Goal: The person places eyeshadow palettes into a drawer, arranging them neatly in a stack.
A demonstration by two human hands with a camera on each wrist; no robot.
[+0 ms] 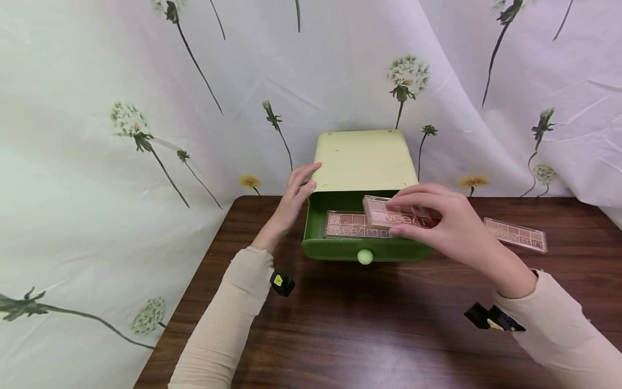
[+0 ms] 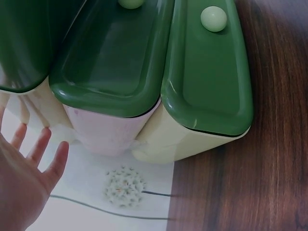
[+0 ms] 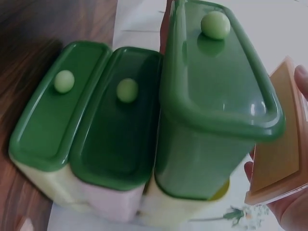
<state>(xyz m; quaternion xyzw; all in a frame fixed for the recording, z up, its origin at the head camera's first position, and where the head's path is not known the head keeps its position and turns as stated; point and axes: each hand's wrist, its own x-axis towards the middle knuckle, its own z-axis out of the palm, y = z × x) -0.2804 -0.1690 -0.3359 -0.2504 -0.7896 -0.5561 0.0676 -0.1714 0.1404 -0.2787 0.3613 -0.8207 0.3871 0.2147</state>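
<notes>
Touching the cabinet [image 1: 366,159] is the outspread left hand [image 1: 293,194]; the right [image 1: 452,222] pinches a palette [image 1: 380,213].

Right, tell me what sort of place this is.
Likely an indoor tabletop, perhaps a vanity or a staged corner; the wider room is out of view. The dark wood-grain table, the creased dandelion-print cloth behind it, and the open green drawer with a makeup palette inside suggest it.

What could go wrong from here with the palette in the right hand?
The right hand only pinches the held palette between fingers and thumb, so it might slip. It could also knock the palette inside the drawer, or catch the front edge of the open top drawer.
</notes>
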